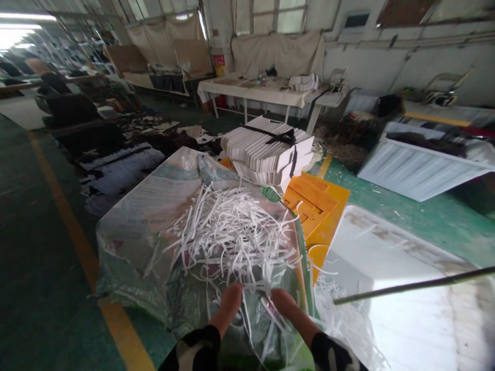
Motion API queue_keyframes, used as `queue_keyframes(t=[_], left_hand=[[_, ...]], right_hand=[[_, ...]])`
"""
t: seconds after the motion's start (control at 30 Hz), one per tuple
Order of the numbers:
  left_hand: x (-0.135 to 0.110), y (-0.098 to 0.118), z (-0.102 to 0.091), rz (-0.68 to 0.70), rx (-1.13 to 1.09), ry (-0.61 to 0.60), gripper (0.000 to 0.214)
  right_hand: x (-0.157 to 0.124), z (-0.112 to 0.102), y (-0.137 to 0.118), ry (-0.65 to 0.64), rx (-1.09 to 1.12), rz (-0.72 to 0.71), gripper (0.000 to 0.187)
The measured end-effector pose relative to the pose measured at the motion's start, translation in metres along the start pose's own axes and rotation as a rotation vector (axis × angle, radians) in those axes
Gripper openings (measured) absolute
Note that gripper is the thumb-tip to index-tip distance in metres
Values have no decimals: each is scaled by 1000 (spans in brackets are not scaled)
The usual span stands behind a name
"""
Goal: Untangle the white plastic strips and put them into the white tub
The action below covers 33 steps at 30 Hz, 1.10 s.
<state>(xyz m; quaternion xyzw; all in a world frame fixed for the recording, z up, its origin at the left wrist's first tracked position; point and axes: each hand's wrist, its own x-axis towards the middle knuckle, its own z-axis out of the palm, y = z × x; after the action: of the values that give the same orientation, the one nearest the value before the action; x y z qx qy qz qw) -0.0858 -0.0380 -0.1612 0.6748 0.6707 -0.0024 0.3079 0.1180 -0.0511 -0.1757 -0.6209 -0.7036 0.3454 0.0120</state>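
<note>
A tangled heap of thin white strips (235, 221) lies on a large printed plastic sack (135, 216) in front of me. My left hand (231, 299) is at the near edge of the heap, its fingers closed among the strips. Level with it on the right, my right hand (283, 301) is also closed on strips. A few strips span the gap between both hands, and others hang down over the sack toward me. Blur and the strips partly hide the fingertips.
Behind the heap stands a stack of white pieces (266, 147) tied with black bands. An orange plastic crate (317, 201) and a white bin (410, 309) crossed by a stick (417, 285) are at right. Dark and white bundles (119, 165) lie at left. A table (251, 90) stands behind.
</note>
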Motion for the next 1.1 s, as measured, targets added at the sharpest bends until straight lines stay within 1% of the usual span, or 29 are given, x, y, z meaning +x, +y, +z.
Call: queue_keyframes(t=[0.03, 0.1, 0.13, 0.17, 0.23, 0.27, 0.3, 0.33, 0.4, 0.47, 0.53, 0.57, 0.6, 0.67, 0.7, 0.73, 0.8, 0.83, 0.9, 0.93, 1.03, 1.1], left_hand=[[4, -3, -9, -17, -38, 35, 29], [13, -6, -33, -49, -138, 133, 29], [16, -5, -46, -69, -211, 195, 30], [19, -4, -60, -108, -327, 265, 31], [22, 4, -88, -210, -686, 398, 35], [20, 9, -101, -252, -868, 443, 38], [17, 16, -113, -269, -1025, 473, 41], [13, 25, -123, -247, -1139, 481, 43], [1, 43, -139, -109, -1215, 434, 43], [-13, 65, -148, 27, -1248, 319, 41], [-25, 88, -149, 113, -1261, 160, 41], [-30, 100, -148, 150, -1254, 87, 42], [-34, 111, -145, 190, -1241, 24, 41], [-40, 130, -140, 259, -1192, -62, 37], [-42, 137, -137, 278, -1158, -82, 35], [-43, 143, -135, 289, -1125, -84, 32], [-43, 150, -133, 292, -1067, -48, 27], [-44, 151, -133, 291, -1050, -27, 25], [-44, 152, -133, 276, -1065, -2, 24], [-44, 152, -134, 260, -1089, 4, 25], [-46, 155, -133, 255, -1146, 35, 27], [-49, 162, -129, 291, -1122, 8, 27]], right_hand=[[-2, -18, 2, -20, 15, -17, 15], [-8, -58, 8, -77, 130, -53, 17], [-12, -78, 10, -98, 244, -87, 21], [-17, -97, 13, -110, 418, -127, 24], [-25, -126, 15, -62, 731, -136, 30], [-28, -136, 15, -12, 820, -109, 30], [-30, -144, 13, 46, 839, -62, 27], [-32, -150, 10, 96, 829, -16, 22], [-35, -158, 1, 160, 868, 11, 17], [-42, -162, -15, 180, 1042, -19, 20], [-51, -163, -36, 147, 1222, -60, 28], [-56, -162, -47, 117, 1274, -82, 32], [-61, -159, -58, 82, 1297, -108, 38], [-70, -150, -76, 28, 1309, -178, 49], [-74, -145, -83, 23, 1304, -201, 50], [-77, -141, -88, 38, 1291, -202, 47], [-83, -135, -90, 131, 1246, -149, 37], [-86, -135, -88, 188, 1224, -106, 35], [-94, -136, -83, 258, 1205, -39, 36], [-99, -138, -79, 269, 1217, -27, 37], [-113, -145, -67, 261, 1288, -37, 40], [-123, -151, -49, 315, 1315, -33, 40]])
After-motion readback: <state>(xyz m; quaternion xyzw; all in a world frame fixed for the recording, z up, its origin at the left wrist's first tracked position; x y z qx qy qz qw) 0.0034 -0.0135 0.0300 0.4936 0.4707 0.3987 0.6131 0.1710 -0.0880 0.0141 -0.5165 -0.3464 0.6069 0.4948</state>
